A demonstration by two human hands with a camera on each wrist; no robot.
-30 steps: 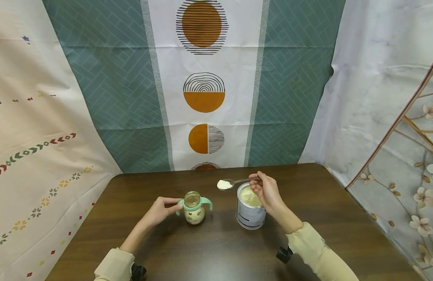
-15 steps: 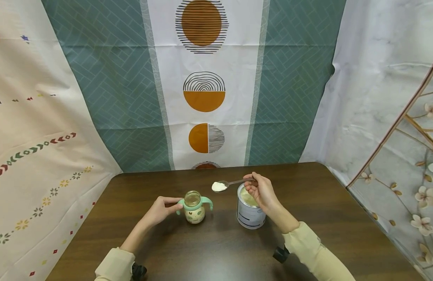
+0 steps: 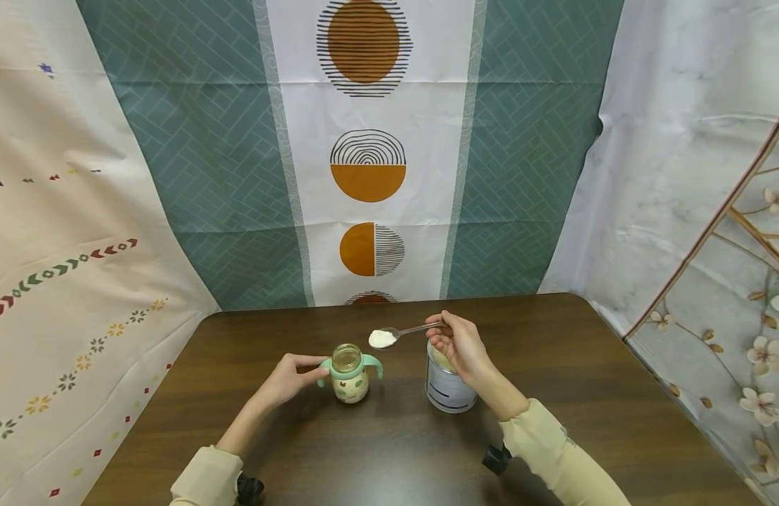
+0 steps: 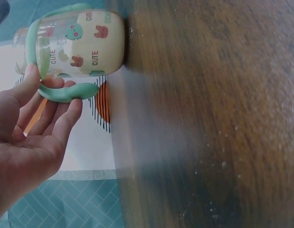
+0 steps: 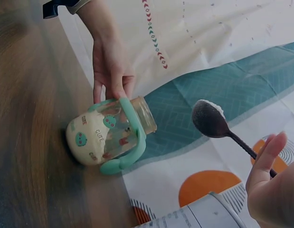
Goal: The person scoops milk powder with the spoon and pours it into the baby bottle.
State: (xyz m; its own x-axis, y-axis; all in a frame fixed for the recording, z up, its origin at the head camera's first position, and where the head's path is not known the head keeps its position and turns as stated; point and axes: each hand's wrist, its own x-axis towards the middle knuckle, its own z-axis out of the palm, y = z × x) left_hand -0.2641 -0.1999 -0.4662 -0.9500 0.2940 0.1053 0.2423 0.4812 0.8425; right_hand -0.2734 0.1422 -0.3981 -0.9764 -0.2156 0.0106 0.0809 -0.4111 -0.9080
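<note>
A clear baby bottle point(image 3: 350, 386) with mint-green handles and printed animals stands uncapped on the table, pale contents filling much of it. My left hand point(image 3: 289, 379) pinches its left handle point(image 4: 66, 93) between thumb and fingers. In my right hand point(image 3: 459, 344) is a spoon point(image 5: 211, 118), gripped by its handle and heaped with white powder point(image 3: 381, 339). The spoon's bowl hangs just above and right of the bottle's open mouth. Below the right hand stands an open tin point(image 3: 451, 388) of pale powder, its opening partly hidden by that hand.
The dark wooden table point(image 3: 389, 450) reaches back to a patterned cloth point(image 3: 370, 239) hanging behind it. Cream cloth point(image 3: 86, 281) hangs at the left and floral cloth point(image 3: 692, 281) at the right. Pale specks dot the tabletop in the left wrist view.
My right hand has moved left with the loaded spoon, from beside the tin's opening toward the bottle. The left hand and bottle have stayed in place.
</note>
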